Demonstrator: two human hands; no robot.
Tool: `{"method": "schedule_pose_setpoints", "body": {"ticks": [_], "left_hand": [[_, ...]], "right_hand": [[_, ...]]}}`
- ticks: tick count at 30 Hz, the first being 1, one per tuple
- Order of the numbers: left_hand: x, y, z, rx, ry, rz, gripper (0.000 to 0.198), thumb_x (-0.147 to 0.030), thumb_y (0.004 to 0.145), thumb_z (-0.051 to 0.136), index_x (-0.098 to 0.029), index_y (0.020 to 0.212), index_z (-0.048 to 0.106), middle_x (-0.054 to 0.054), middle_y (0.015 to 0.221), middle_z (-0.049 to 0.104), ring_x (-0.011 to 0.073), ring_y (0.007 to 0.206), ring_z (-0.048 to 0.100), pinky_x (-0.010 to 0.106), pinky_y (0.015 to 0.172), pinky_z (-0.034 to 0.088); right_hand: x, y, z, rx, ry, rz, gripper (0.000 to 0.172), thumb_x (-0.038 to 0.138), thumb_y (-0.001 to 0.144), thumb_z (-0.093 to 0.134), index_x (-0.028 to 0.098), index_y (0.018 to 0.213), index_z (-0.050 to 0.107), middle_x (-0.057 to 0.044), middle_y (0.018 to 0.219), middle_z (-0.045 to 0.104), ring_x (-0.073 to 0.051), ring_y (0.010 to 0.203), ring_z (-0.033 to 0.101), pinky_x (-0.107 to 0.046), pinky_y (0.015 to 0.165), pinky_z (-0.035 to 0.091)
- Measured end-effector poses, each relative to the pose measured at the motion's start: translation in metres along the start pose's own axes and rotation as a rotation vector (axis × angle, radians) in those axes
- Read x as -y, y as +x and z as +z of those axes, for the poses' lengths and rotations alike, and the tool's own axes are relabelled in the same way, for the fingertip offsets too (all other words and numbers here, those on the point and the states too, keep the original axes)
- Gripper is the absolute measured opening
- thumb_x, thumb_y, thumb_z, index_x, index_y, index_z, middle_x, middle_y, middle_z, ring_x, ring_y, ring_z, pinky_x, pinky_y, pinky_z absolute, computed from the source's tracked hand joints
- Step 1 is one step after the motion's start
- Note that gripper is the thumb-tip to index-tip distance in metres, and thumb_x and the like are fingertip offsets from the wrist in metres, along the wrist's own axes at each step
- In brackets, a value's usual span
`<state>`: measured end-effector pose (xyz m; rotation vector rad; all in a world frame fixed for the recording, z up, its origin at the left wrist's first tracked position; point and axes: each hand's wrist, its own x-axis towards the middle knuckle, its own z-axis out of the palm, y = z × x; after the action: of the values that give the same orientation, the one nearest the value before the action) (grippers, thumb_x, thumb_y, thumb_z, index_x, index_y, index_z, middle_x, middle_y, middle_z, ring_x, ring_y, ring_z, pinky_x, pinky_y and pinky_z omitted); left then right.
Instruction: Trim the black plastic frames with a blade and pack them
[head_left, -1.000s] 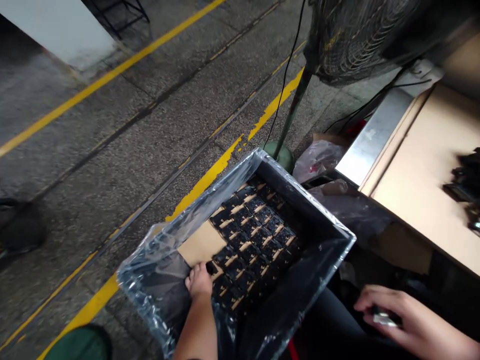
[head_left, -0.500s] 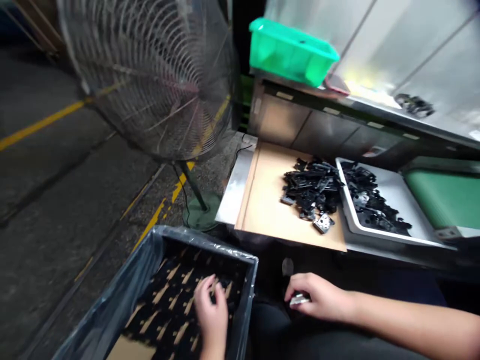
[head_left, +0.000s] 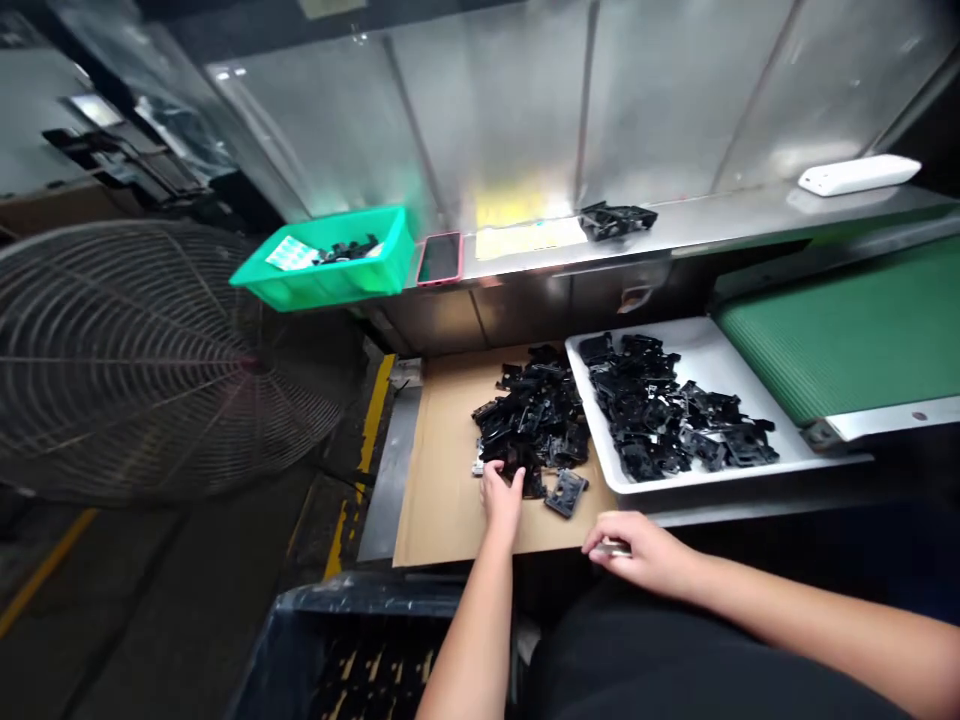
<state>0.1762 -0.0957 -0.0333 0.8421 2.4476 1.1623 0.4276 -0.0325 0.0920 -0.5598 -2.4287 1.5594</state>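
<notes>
My left hand [head_left: 502,497] reaches to the near left edge of a heap of black parts [head_left: 536,410] on a cardboard sheet [head_left: 442,500]. Its thumb and fingers are apart at the parts; no part is clearly gripped. A single black part [head_left: 566,493] lies just right of that hand. Past the cardboard's front right corner, my right hand [head_left: 634,545] is closed around a small metallic object [head_left: 615,547], mostly hidden by the fingers. More black parts [head_left: 645,410] fill much of a white tray [head_left: 675,478] beside the heap.
A lined crate [head_left: 360,597] with rows of black parts stands at the bottom left. The large fan [head_left: 247,365] is at the left. On the shelf are a green bin [head_left: 330,285], a phone [head_left: 440,258] and a white device [head_left: 859,175]. A green conveyor [head_left: 862,330] lies right.
The view has swung right. My left hand has moved from the crate to the heap on the cardboard. My right hand still holds the metallic object.
</notes>
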Motion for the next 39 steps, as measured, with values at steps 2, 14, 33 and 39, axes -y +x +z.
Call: {"method": "schedule_pose_setpoints", "body": {"ticks": [2, 14, 33, 39], "left_hand": [[-0.002, 0.002, -0.005, -0.009, 0.037, -0.01, 0.038, -0.039, 0.093, 0.064, -0.017, 0.123, 0.06, 0.01, 0.125, 0.063, 0.0248, 0.111, 0.062, 0.049, 0.095, 0.053], [-0.146, -0.061, -0.06, 0.182, 0.065, 0.334, 0.058, -0.033, 0.083, 0.073, -0.031, 0.138, 0.055, 0.008, 0.129, 0.049, 0.0262, 0.127, 0.052, 0.049, 0.113, 0.043], [-0.214, -0.11, -0.073, 0.302, -1.003, -0.039, 0.079, -0.043, 0.093, 0.062, -0.042, 0.158, 0.016, 0.009, 0.157, 0.047, 0.0242, 0.127, 0.062, 0.043, 0.108, 0.052], [-0.22, -0.12, -0.079, 0.284, -0.974, 0.048, 0.083, -0.039, 0.092, 0.064, -0.039, 0.159, 0.016, 0.01, 0.16, 0.043, 0.0263, 0.138, 0.053, 0.042, 0.112, 0.048]], "right_hand": [[-0.009, -0.001, -0.021, -0.049, 0.03, -0.015, 0.015, 0.014, 0.084, 0.065, 0.026, 0.089, 0.073, -0.008, 0.082, 0.074, -0.028, 0.075, 0.072, -0.038, 0.068, 0.056], [-0.021, 0.05, -0.09, -0.169, 0.363, 0.048, 0.04, 0.037, 0.089, 0.069, 0.023, 0.125, 0.061, -0.008, 0.11, 0.064, -0.021, 0.086, 0.066, -0.038, 0.078, 0.056], [0.063, 0.029, -0.128, -0.245, 0.265, -0.225, 0.036, 0.046, 0.1, 0.055, 0.023, 0.125, 0.068, -0.008, 0.114, 0.061, -0.021, 0.101, 0.061, -0.038, 0.088, 0.055], [0.086, 0.008, -0.13, -0.269, -0.142, -0.392, 0.018, 0.032, 0.099, 0.061, 0.023, 0.106, 0.075, -0.006, 0.105, 0.063, -0.015, 0.079, 0.063, -0.027, 0.071, 0.056]]}}
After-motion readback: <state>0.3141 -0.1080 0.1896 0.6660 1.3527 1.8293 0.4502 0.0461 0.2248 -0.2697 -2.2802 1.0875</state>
